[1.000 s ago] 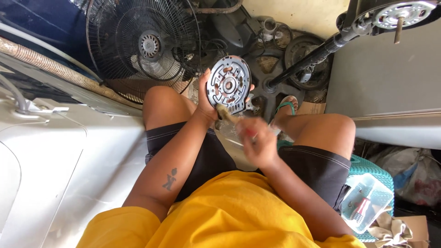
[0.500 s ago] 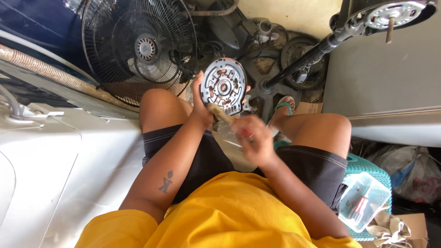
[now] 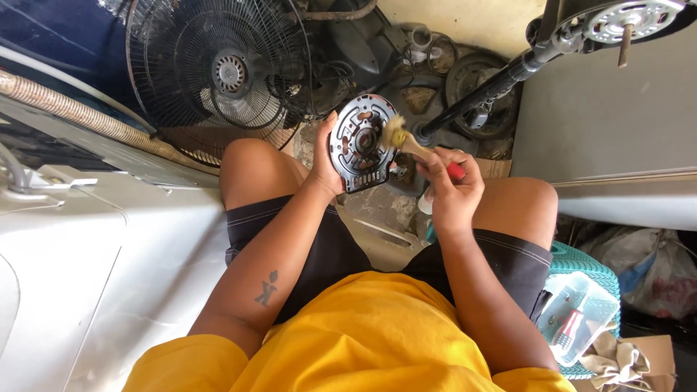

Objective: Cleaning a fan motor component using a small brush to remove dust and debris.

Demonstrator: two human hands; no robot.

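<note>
My left hand (image 3: 326,163) grips a round grey metal motor cover plate (image 3: 361,142) by its left rim and holds it upright above my knees. A small paint brush (image 3: 408,144) with a wooden handle and pale bristles is in my right hand (image 3: 451,186). Its bristles touch the plate's upper right face. I sit in a yellow shirt and dark shorts.
A black fan grille (image 3: 218,76) stands at the upper left beside a white appliance (image 3: 80,268). A grey cabinet (image 3: 610,123) fills the right, with a black pole (image 3: 501,83) leaning across. A teal basket (image 3: 588,265) and a clear box with tools (image 3: 577,323) sit by my right thigh.
My right hand has risen from below the plate and brought the brush onto its face. The plate has stayed in my left hand.
</note>
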